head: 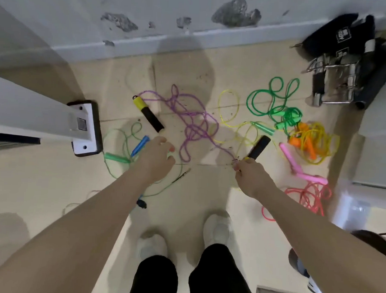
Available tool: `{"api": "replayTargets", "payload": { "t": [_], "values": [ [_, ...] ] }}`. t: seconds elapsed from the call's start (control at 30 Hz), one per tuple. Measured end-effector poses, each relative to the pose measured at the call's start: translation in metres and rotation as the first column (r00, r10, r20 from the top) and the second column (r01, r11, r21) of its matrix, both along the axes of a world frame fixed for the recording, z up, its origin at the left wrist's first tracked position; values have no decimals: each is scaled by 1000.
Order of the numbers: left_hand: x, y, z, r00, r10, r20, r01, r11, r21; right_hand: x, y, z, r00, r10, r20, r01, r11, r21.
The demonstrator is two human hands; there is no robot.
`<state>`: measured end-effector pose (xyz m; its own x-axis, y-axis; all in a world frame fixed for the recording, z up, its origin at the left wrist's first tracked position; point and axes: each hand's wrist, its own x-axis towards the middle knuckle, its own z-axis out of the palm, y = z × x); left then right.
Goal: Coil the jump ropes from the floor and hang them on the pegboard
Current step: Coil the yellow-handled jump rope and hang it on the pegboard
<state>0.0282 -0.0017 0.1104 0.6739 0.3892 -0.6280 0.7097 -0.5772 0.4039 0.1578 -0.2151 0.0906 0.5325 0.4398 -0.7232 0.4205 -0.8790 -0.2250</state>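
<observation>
Beige floor tiles (185,190) carry everything here, running up to a grey wall with patches of missing paint. Against that wall, far right, sits a black and chrome heap of gym gear (345,71); at left a white post on a black-edged foot plate (86,128) stands just beside the ropes.

The purple rope (195,124) is your thing: it sprawls in loose tangled loops mid-floor, one yellow-and-black handle (148,114) lying near the post, the other black handle (259,147) in your right hand (250,177), whose fingers are curled round its near end and pinch the cord where it leaves. Your left hand (156,160) hovers over the floor with fingers loosely curled, gripping nothing.

Expect the cord to be light, limp and springy rather than stiff; it will probably drag its knots along. The handles are the firm parts, so take hold there and feed cord through the free hand.

Mind what lies across it: a thin yellow rope (229,108) overlaps the purple loops at the right. A pale green rope (121,143) with green and blue handles lies under your left hand. Bright green (271,98), orange-handled yellow (313,145) and pink (305,186) ropes lie to the right, close to each other. No pegboard shows.
</observation>
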Motion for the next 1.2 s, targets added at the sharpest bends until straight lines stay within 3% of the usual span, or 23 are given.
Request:
{"api": "replayTargets", "payload": {
  "t": [0.23,0.37,0.47,0.57,0.73,0.8,0.9,1.0,1.1,1.2],
  "values": [
    [31,-29,-137,997,-11,76,15,999,-49,16,-17,-140,915,-357,190,369,929,-35],
    [51,-39,-183,995,-62,82,66,997,-49,32,-23,-192,786,-607,114,613,790,-15],
    [65,-45,-196,987,-128,102,132,990,-40,37,-26,-210,732,-672,115,666,741,85],
    [73,-46,-188,983,-130,133,136,990,-39,43,-25,-198,741,-669,64,648,737,193],
    [73,-49,-112,965,-96,243,119,989,-82,29,-7,-109,859,-511,-41,485,783,391],
    [78,-51,-60,951,-148,273,174,982,-74,27,3,-59,885,-439,-154,457,758,466],
    [89,-52,24,860,-388,332,369,921,122,32,25,35,771,-437,-464,622,672,401],
    [98,-47,112,749,-543,381,513,838,185,40,44,139,725,-332,-604,644,638,423],
    [104,-39,215,751,-493,440,500,859,109,46,54,246,737,-282,-615,624,634,458],
    [100,-30,320,764,-452,460,477,876,68,43,56,348,651,-337,-680,719,562,409]
  ]
}}
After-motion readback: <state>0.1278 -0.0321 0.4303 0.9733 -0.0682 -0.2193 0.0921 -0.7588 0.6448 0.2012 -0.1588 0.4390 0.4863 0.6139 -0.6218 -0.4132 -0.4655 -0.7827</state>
